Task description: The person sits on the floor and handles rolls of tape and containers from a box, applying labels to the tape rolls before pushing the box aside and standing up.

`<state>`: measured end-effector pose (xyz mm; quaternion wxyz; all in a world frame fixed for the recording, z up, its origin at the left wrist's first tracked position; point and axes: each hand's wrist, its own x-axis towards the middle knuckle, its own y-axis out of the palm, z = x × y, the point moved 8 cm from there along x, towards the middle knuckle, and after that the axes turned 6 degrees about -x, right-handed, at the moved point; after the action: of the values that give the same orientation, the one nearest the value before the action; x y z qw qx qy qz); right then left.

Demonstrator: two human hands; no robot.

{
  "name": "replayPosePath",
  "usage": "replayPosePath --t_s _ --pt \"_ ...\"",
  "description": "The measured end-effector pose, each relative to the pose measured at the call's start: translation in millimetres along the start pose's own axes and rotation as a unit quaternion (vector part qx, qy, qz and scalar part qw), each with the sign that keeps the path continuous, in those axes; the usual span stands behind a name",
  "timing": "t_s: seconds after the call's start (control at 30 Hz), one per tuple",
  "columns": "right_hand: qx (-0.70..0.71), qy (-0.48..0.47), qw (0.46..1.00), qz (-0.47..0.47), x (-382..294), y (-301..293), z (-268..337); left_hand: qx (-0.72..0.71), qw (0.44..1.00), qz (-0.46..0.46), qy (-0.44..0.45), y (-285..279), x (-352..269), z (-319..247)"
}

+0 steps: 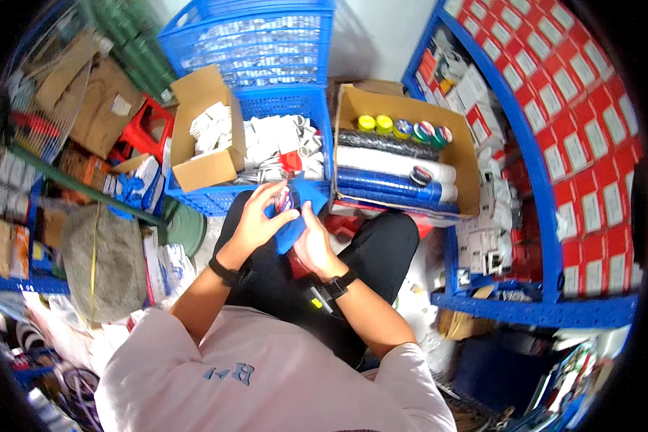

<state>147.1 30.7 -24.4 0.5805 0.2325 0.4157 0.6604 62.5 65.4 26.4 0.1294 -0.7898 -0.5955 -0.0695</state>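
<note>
My left hand (256,218) holds a small dark roll (285,199), likely electrical tape, with a printed label on its flat face. A blue cloth (314,198) lies behind and around the roll and hangs down between my hands. With its fingers partly hidden by the cloth, my right hand (314,245) grips it from the other side. Both hands are above my lap, in front of a blue plastic crate (205,201) filled with white plastic pipe fittings (272,135). To the right, a cardboard box (467,183) contains yellow, blue and green tape rolls (375,124) and long white rolls (378,156).
Another small roll (421,175) rests on the long rolls. An open carton of white fittings (213,129) sits on the crate. Blue shelving (510,116) with red-and-white boxes (567,97) rises on the right. At left are a red stool (150,129) and green pole (92,186).
</note>
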Motion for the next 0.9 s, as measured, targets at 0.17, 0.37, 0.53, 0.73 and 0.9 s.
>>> replayPosePath --t_s 0.17,0.37,0.53,0.73,0.9 --pt "-0.065 -0.023 0.998 0.009 5 5 13 -0.011 1.000 0.003 -0.004 -19 4 -2" --pt "-0.104 -0.041 0.994 0.001 10 7 10 0.092 0.994 0.002 0.066 -6 -5 -11" --pt "-0.173 -0.032 0.984 0.010 7 0 15 0.025 0.998 -0.050 -0.021 -21 0 26" --pt "-0.143 -0.039 0.989 -0.002 17 -9 16 0.015 0.999 0.034 0.027 0 2 1" --pt "-0.144 -0.036 0.989 -0.003 12 0 14 0.059 0.998 -0.021 0.008 -5 9 15"
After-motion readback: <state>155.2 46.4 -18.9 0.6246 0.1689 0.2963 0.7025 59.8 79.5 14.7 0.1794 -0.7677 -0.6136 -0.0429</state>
